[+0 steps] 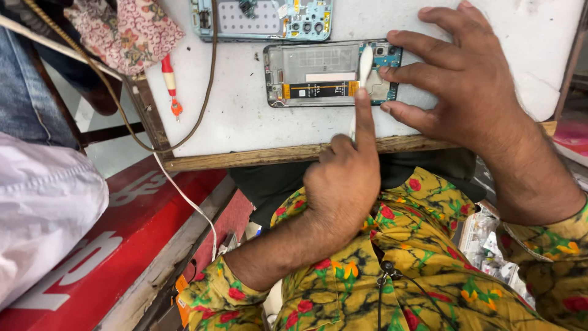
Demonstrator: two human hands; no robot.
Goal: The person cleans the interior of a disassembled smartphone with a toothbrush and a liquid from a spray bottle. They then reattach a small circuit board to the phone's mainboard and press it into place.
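Observation:
An opened phone [318,73] lies on a white work board [245,116], its back off and its circuit parts bare. My left hand [343,175] grips a white plastic pry tool [364,64], index finger stretched along it, tip resting on the phone's right part. My right hand [471,86] presses on the phone's right end with spread fingers, holding it flat. A second opened phone frame [263,18], light blue, lies just beyond it at the board's far edge.
A red-handled screwdriver [170,86] lies at the board's left edge beside a floral cloth [125,30]. A brown cable [202,110] and a white cable [190,202] run over the left side. A red panel [122,245] sits below left.

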